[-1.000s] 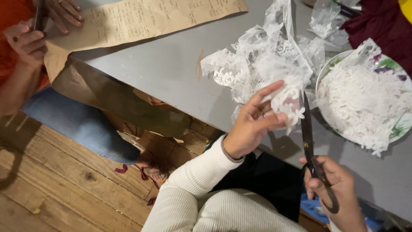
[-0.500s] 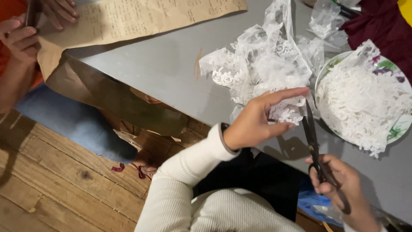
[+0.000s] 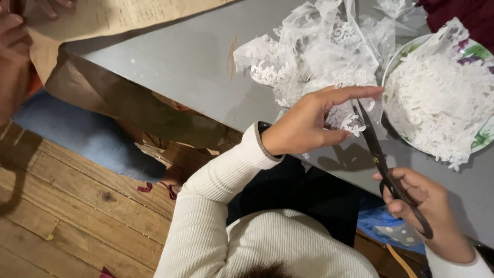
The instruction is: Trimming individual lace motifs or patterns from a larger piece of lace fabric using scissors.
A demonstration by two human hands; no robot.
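My left hand [image 3: 309, 123] pinches a piece of white lace [image 3: 314, 56] at the near edge of the grey table [image 3: 180, 62], index finger stretched out over it. My right hand [image 3: 424, 213] grips the handles of black scissors [image 3: 383, 164], whose blades point up into the lace just beside my left fingers. The rest of the lace lies crumpled on the table behind my left hand. I wear a cream ribbed sweater.
A floral plate [image 3: 481, 139] heaped with small white lace cuttings [image 3: 437, 98] sits at the right. Brown paper [image 3: 123, 15] lies at the far left, where another person's hands [image 3: 13, 36] rest. Dark red cloth [image 3: 463, 13] lies top right. Wooden floor below.
My left hand has turned and flattened, its index finger now stretched out over the lace. The scissors' blades have come up to the lace by my fingers.
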